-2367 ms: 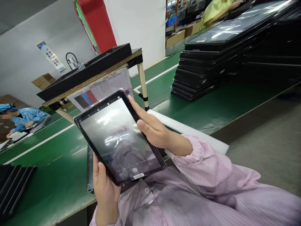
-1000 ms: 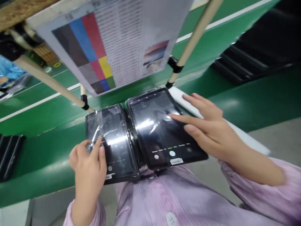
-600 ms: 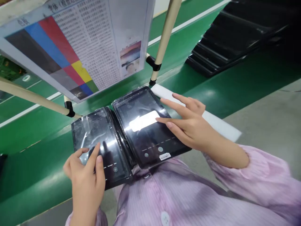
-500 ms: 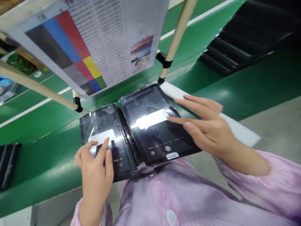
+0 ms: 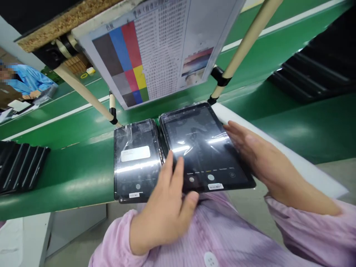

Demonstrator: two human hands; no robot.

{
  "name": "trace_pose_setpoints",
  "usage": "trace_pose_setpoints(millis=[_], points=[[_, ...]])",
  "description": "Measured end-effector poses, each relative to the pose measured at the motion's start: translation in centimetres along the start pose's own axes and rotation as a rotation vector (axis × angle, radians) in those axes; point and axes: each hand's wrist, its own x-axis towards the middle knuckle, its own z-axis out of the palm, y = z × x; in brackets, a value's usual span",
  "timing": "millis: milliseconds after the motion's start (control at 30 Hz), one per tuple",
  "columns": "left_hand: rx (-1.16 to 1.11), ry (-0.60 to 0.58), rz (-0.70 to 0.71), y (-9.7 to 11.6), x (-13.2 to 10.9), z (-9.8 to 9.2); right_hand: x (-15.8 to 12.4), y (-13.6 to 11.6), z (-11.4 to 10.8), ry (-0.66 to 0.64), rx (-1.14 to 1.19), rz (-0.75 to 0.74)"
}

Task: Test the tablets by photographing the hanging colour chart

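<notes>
Green work surface (image 5: 83, 185) runs beneath a stand whose hanging sheet (image 5: 167, 48) pairs colour blocks with Chinese text; I can read "色板", though its small rows defeat me. From the head view, the left tablet (image 5: 136, 135), showing a pale pop-up, and the right tablet (image 5: 194, 129) lie side by side, probably so both screens face the person. The left hand (image 5: 165, 205), fingers loosely spread, reaches over the right tablet's left edge; the right hand (image 5: 258, 155) lies along its opposite edge, whether gripping I cannot tell. White stickers (image 5: 215, 186) are too small to read.
</notes>
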Motion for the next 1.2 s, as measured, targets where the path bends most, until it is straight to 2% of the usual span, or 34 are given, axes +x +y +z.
trace_pose_setpoints(millis=[33,100,167,267,367,467,600,667,733,867,1000,1100,1200], points=[[-0.088,-0.026,-0.024,0.3,0.2,0.9,0.3,0.4,0.1,-0.024,0.090,0.051],[-0.170,0.028,-0.090,0.5,1.0,2.5,0.8,0.9,0.1,-0.059,0.203,0.104],[-0.203,0.108,-0.172,0.5,2.2,3.8,1.2,1.2,0.0,-0.085,0.231,0.104],[-0.235,0.157,-0.235,0.6,3.7,5.1,1.8,1.4,-0.1,-0.093,0.248,0.148],[-0.246,0.181,-0.208,1.3,4.1,5.7,2.2,0.6,-0.3,-0.120,0.243,0.203],[-0.269,0.181,-0.125,2.3,3.6,5.6,1.8,-1.5,-0.3,-0.174,0.207,0.170],[-0.289,0.219,0.045,3.5,1.9,3.7,-0.4,-5.4,0.7,-0.138,0.184,0.000],[-0.289,0.270,0.070,3.5,0.6,2.0,-1.9,-6.8,2.2,-0.157,0.201,-0.094],[-0.302,0.354,0.057,2.6,-1.0,0.0,-3.4,-7.4,4.5,-0.215,0.252,-0.116],[-0.410,0.535,-0.031,-1.7,-3.7,-4.6,-5.3,-6.5,10.3,-0.403,0.274,-0.064],[-0.506,0.649,-0.146,-7.4,-4.0,-8.3,-5.3,-4.1,14.4,-0.576,0.126,-0.013],[-0.620,0.669,-0.206,-10.0,-2.9,-9.0,-5.2,-2.3,15.8,-0.587,0.067,0.028],[-0.763,0.589,-0.221,-10.2,-2.2,-8.3,-5.5,-1.7,16.6,-0.536,0.113,0.016]])
